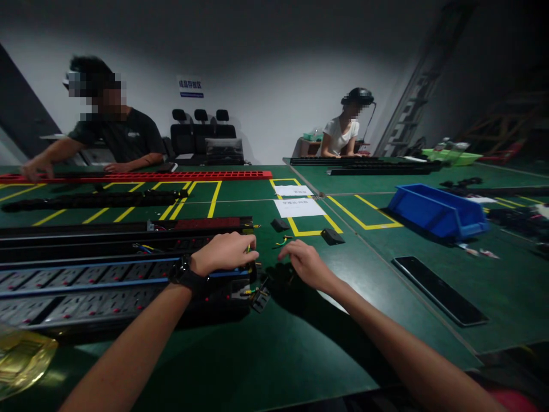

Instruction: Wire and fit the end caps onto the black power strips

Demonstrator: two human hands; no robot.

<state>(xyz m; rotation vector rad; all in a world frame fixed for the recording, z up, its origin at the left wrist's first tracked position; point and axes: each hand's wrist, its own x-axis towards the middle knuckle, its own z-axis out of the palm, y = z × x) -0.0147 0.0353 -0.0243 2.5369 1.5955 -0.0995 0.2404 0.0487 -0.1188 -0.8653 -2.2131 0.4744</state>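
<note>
Long black power strips (107, 306) with socket faces, small red parts and blue edging lie side by side at the left. My left hand (225, 252), with a watch on its wrist, lies over their right ends with its fingers curled round one strip's end. A bit of yellow-green wire shows at its fingertips. Loose wires and a small dark end piece (259, 298) hang from the nearer strip. To the right, my right hand (306, 263) is held above the table with fingers bent together. Beside its fingertips is a yellow-green wire (281, 242); what the fingers hold is hidden.
Two small black blocks (332, 236) sit beyond my right hand, near paper sheets (299, 208). A blue bin (435, 212) and a black phone-like slab (440, 290) are on the right. A red rail (193, 175) lies across the table by one co-worker; another sits farther right.
</note>
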